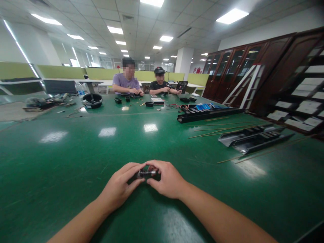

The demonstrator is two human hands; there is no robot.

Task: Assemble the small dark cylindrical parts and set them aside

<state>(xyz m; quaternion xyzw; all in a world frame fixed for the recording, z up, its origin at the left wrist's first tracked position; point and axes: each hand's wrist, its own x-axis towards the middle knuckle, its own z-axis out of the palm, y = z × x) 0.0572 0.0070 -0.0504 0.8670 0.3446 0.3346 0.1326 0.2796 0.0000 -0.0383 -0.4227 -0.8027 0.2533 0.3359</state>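
Both of my hands meet over the green table near its front edge. My left hand and my right hand pinch a small dark cylindrical part with metal rings between fingertips and thumbs. The part lies level, just above the tabletop. Most of it is hidden by my fingers.
Long black plastic trays and thin rods lie at the right. Another black tray with blue parts sits farther back. A round black object and clutter are at the far left. Two people sit at the far side, working with small parts.
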